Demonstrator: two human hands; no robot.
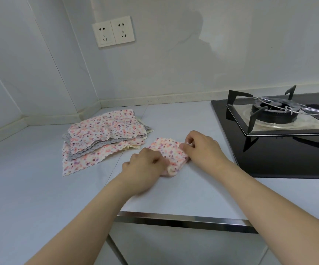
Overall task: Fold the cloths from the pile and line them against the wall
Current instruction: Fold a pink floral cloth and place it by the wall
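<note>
A small folded speckled cloth lies on the counter, just right of the cloth pile. The left hand pinches its near corner and the right hand pinches its far edge. A gas hob sits to the right, two wall sockets above; no writing is legible.

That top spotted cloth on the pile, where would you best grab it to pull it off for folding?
Probably at the near right corner of the top spotted cloth, coming from the right where the hands already work. Its wavy edge lies free over the grey cloth there, so fingers could pinch that one layer alone.
</note>
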